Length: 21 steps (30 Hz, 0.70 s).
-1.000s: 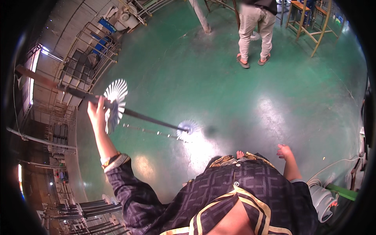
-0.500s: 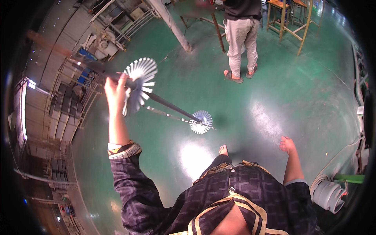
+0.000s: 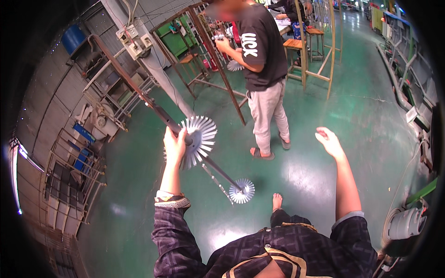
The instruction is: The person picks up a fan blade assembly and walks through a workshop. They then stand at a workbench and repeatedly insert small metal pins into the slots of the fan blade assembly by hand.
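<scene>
A person looks down at their own two hands above a green floor (image 3: 306, 180). The landmark is the near disc (image 3: 202, 134), a metal wheel of pale, slanted fins threaded on a long dark pole (image 3: 160, 112). The left hand (image 3: 174, 146) is just beside that disc, on its left, its grip clamped around the pole. From the near disc, the pole's long axis runs up and left to a rusty, hooked end, and down and right to the far disc (image 3: 246, 193), which looks smaller; I cannot tell whether it touches the floor. A thin strip (image 3: 214, 179) hangs below the near disc. The right hand (image 3: 330, 142) is well apart to the disc's right, empty, fingers loosely bent; the left is clearly nearer. Beyond and right of the disc stands a co-worker (image 3: 265, 51).
</scene>
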Available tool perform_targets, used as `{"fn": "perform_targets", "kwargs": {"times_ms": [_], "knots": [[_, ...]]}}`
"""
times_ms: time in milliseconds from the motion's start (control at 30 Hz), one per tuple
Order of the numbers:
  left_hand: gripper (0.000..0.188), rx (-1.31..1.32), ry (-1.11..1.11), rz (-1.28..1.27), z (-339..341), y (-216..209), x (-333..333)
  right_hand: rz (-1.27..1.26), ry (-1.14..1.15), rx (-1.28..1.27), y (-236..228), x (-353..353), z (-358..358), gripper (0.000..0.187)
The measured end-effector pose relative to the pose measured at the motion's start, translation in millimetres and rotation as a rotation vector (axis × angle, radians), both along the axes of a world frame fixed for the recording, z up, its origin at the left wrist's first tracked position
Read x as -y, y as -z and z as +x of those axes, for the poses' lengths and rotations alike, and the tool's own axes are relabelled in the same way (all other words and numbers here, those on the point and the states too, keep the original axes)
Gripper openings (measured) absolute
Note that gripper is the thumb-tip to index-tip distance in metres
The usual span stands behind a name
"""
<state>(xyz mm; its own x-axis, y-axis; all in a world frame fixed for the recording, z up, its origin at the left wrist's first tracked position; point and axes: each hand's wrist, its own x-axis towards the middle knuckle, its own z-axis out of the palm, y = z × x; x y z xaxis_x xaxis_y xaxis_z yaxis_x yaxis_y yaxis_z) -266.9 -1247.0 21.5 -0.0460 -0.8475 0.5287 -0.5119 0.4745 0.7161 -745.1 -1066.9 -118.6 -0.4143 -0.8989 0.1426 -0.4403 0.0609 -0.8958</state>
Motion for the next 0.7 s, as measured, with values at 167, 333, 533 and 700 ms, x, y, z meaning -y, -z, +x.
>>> {"fn": "perform_targets", "kwargs": {"times_ms": [167, 333, 533, 700], "knots": [[0.022, 0.024, 0.014, -0.008, -19, 18, 91, -0.280, -0.068, 0.056, -106, 126, 33, 0.043], [0.020, 0.070, -0.007, -0.054, -37, 43, 170, -0.459, -0.206, 0.029, -164, 262, 68, 0.051], [0.028, 0.045, 0.042, 0.029, -52, 45, 241, -0.363, -0.170, 0.091, -181, 437, 84, 0.078], [0.025, 0.014, 0.152, 0.030, -54, 57, 320, -0.305, 0.008, -0.155, -194, 536, 100, 0.093]]}}
